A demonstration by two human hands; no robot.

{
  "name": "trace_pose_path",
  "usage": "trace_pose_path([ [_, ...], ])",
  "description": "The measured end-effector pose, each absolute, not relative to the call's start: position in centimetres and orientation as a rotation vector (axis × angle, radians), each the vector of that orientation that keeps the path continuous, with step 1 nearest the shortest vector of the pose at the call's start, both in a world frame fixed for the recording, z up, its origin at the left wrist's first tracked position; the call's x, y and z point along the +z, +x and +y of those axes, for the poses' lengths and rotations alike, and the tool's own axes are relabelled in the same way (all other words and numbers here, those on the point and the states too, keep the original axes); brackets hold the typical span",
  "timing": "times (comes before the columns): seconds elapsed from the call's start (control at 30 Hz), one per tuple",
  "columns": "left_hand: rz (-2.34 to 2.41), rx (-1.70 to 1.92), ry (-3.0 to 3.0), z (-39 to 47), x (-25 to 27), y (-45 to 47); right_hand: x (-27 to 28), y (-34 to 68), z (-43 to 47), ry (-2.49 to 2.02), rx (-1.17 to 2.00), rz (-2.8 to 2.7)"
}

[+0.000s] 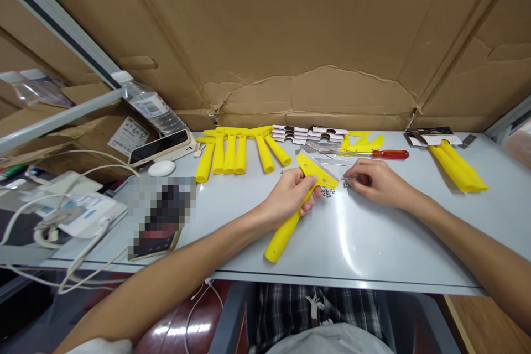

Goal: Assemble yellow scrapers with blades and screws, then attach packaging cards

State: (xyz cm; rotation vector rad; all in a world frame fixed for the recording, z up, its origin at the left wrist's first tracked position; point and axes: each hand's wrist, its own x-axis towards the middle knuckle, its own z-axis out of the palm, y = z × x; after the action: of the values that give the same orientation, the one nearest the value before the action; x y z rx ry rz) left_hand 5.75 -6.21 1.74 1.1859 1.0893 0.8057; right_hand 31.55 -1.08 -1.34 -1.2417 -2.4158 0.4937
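Note:
My left hand point(286, 193) is closed around a yellow scraper point(284, 237), just below its head. The scraper is tilted, with its wide head up and to the right, its handle towards the table's front edge, and a thin metal strip along the head's upper edge. Close to the right end of that head, my right hand point(379, 181) rests low over the table with fingertips pinched on a small dark screw point(345, 183). A small pile of loose screws point(327, 192) lies between the hands, partly behind the scraper.
Several yellow scrapers point(230, 152) stand in a row behind. Beside them are stacked cards point(290, 134), a red-handled screwdriver point(390, 154) and yellow pieces point(365, 142). At right lie more yellow handles point(458, 168). Phones point(160, 146), cables point(78, 204) and a bottle point(151, 105) crowd the left.

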Motion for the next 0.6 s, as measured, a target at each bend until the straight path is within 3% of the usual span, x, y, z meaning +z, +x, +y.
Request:
trace_pose_path([
  [0.4,1.094,0.796,1.239,-6.2,2.0,5.6,-1.1,31.4,-1.4,-1.187,0.493,-2.461],
  [0.6,1.151,0.874,1.317,-5.9,2.2,5.3,-2.0,31.0,-1.8,-1.027,0.314,-2.444],
])
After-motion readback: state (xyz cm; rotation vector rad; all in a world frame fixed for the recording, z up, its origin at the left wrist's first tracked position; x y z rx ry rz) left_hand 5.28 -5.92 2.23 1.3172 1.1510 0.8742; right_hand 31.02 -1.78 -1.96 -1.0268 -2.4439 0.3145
